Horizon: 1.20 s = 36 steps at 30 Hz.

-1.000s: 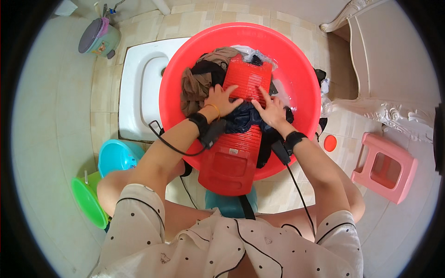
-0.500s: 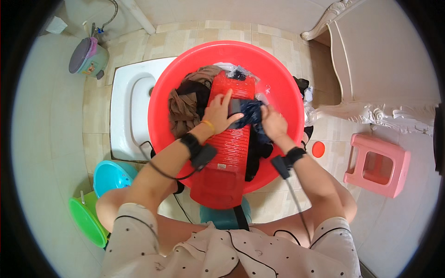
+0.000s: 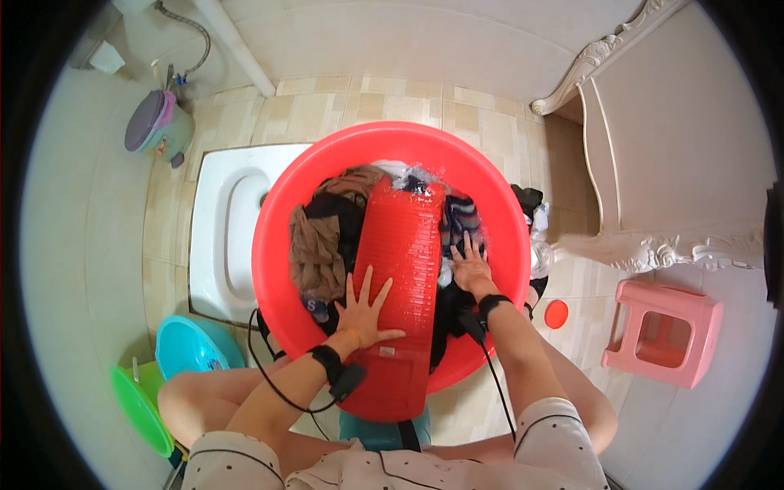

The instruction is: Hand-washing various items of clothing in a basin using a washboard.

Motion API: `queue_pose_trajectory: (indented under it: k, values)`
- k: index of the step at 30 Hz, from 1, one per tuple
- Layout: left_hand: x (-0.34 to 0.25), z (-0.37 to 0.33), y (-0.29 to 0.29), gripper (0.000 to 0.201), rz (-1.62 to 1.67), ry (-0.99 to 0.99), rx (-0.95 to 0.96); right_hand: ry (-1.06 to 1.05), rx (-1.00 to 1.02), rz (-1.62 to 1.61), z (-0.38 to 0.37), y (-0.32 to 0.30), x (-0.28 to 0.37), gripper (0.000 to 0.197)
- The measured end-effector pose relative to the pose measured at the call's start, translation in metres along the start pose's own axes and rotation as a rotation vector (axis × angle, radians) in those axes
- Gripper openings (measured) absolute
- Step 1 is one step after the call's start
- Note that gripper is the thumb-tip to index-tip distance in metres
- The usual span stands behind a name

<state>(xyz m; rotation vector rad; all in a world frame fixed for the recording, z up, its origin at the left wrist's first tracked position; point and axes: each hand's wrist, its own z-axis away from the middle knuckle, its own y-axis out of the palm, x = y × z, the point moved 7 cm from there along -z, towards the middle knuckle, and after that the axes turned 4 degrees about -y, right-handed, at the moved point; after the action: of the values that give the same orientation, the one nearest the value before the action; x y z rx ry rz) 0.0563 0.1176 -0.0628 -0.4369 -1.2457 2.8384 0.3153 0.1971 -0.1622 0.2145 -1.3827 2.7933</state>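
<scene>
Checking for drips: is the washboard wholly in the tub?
Partly out: the washboard extends past the near rim of the tub.

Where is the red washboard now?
In the head view's middle, the washboard lies under the left hand, in the red tub, its near end sticking out.

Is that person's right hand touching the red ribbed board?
Apart: the head view shows the right hand beside the red ribbed board, with white cloth visible in the gap between them.
</scene>
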Motion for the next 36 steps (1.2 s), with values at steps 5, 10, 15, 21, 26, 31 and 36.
queue_pose_trajectory:
  k: [5,10,15,21,26,31,36]
  values:
    - [0.0,-0.005,0.0,0.123,0.031,0.004,-0.013,-0.028,0.047,0.018,-0.047,-0.028,-0.018,0.042]
    - [0.007,0.0,-0.008,0.124,0.017,-0.029,-0.034,0.055,-0.471,0.077,0.007,-0.01,0.008,0.051]
    - [0.004,0.0,0.001,0.125,0.048,-0.01,-0.017,0.134,0.06,-0.017,-0.021,-0.013,-0.032,0.055]
    - [0.01,-0.001,0.004,0.126,0.04,-0.021,-0.002,0.187,-0.372,0.0,-0.005,-0.04,-0.003,0.066]
    - [0.007,0.0,-0.002,0.127,0.028,-0.037,0.029,0.178,-0.198,0.23,0.003,0.0,0.008,0.049]
    - [0.003,0.001,0.004,0.127,0.044,-0.032,0.015,0.266,-0.287,0.018,-0.018,-0.01,-0.007,0.049]
    - [0.004,-0.003,0.001,0.129,0.094,-0.019,0.014,-0.026,-0.301,-0.43,0.008,-0.071,-0.016,0.043]
